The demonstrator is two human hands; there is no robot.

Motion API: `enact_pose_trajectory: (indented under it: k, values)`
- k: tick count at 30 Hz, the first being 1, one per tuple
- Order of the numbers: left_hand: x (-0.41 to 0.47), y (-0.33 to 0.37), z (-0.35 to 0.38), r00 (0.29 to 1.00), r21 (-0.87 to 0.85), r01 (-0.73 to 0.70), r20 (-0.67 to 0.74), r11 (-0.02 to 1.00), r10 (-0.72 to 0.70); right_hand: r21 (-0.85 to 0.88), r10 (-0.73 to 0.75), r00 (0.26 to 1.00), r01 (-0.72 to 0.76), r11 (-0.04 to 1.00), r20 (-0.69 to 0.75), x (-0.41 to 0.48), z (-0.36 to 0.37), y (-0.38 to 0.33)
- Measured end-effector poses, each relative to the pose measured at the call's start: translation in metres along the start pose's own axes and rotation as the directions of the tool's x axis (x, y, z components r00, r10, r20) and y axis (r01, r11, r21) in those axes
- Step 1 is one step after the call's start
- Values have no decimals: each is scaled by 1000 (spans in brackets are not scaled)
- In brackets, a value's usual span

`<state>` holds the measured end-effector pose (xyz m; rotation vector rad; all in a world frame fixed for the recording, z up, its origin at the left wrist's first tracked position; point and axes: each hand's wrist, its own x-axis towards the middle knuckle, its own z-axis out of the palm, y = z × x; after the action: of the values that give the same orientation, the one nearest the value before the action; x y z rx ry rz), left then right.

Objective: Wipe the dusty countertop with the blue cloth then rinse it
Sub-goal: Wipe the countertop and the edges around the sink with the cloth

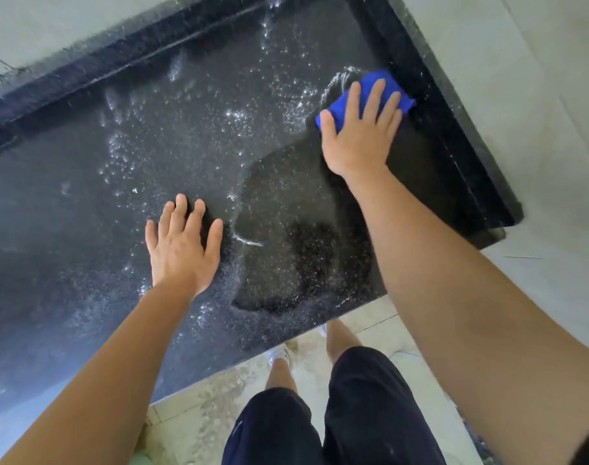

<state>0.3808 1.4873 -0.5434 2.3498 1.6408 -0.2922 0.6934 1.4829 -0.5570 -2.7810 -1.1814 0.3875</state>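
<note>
right hand (360, 129) flat on blue cloth (370, 92) near countertop (118, 196) far right corner; left hand (182, 245) spread, resting on wet dusty surface.

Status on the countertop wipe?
Right hand flat, pressing blue cloth at countertop's far right edge. Left hand open, holding nothing. Dusty area to the left unwiped; nothing blocking.

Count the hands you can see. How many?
2. The left hand is spread open over the countertop near the front; the right hand presses the blue cloth by the far right edge.
</note>
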Motion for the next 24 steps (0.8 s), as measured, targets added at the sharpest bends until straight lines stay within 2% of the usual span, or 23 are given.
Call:
enact_pose_trajectory:
  k: [2, 4, 7, 9, 11, 13, 15, 18, 21, 24]
  values:
    - [1, -1, -1, 999, -27, -6, -45, 1000, 5, -9, -170, 985, 170, 985, 31, -13, 12, -45]
    - [5, -2, -5, 992, -86, -2, -129, 996, -9, -25, -387, 918, 391, 920, 84, -35, 23, -68]
    - [18, 3, -14, 978, -156, 30, -200, 987, -61, -1, -625, 775, 628, 778, 97, -61, 30, -48]
    - [34, 14, -21, 986, -130, 51, -150, 990, -70, 1, -687, 723, 689, 725, 78, -64, 27, -12]
    - [55, 28, -27, 996, -59, 32, -78, 998, -37, -30, -628, 777, 629, 777, 34, -51, 20, 28]
    - [77, 43, -33, 999, -28, 14, -33, 999, -15, -53, -489, 872, 490, 870, 31, -25, 7, 58]
    - [99, 55, -37, 1000, -45, 29, 7, 999, -29, -66, -378, 925, 380, 923, 42, 6, -5, 72]
    - [119, 62, -34, 996, -79, 55, 69, 995, -49, -54, -311, 949, 313, 948, 53, 45, -11, 59]
    - [121, 61, -26, 998, -62, 32, 55, 998, -29, -54, -216, 976, 216, 975, 8, 67, -4, 24]
    - [121, 60, -22, 999, -68, 34, 37, 997, -32, -48, -255, 967, 254, 966, -4, 81, 1, -24]
